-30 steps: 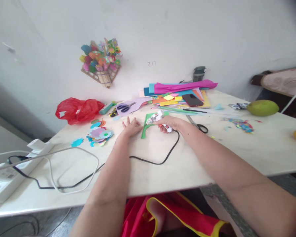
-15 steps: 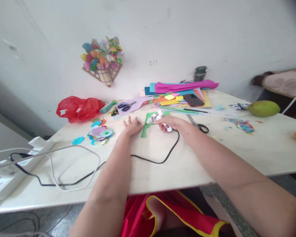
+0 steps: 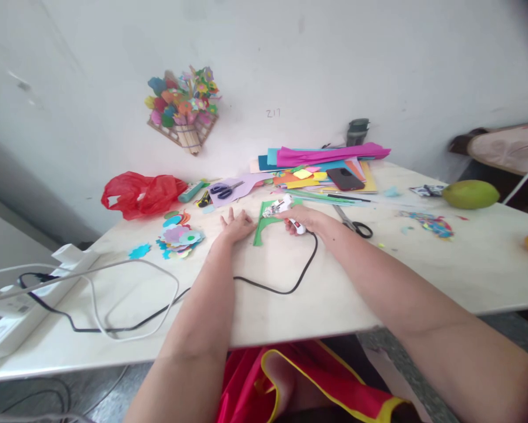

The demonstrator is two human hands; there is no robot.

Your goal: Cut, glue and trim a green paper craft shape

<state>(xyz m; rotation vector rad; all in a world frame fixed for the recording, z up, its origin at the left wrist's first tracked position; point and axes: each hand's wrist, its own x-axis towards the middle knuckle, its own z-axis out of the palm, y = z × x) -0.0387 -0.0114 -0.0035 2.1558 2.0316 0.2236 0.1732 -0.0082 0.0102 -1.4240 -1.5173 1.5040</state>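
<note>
White wall [image 3: 334, 64] rises behind the desk [image 3: 281, 317], which stretches beneath both my forearms. Coloured sheets [image 3: 334, 156] lie stacked at the back, magenta on top. Toward the far left sits a crumpled red bag [image 3: 143, 197], with a power strip [image 3: 41, 296] nearer me along the left side. On the wall hangs a bouquet [image 3: 184, 106] of bright craft flowers. My right hand [image 3: 304, 218] is wrapped around the glue gun [image 3: 279, 205], which points left over the green piece [image 3: 258, 234] in the middle of the desk; its black cord [image 3: 286, 292] curves toward me and passes under my left forearm. My left hand [image 3: 237, 227] rests just left of that piece, outer fingers spread; I cannot tell whether thumb and forefinger pinch its edge. Green fruit [image 3: 470, 194] lies well to the right. A phone [image 3: 344, 179] rests on the sheets. Scissors [image 3: 361, 230] lie near my right forearm. Flower cutouts [image 3: 180, 238] are piled left of my left hand, and tiny colourful scraps [image 3: 434, 223] are scattered on the right.
</note>
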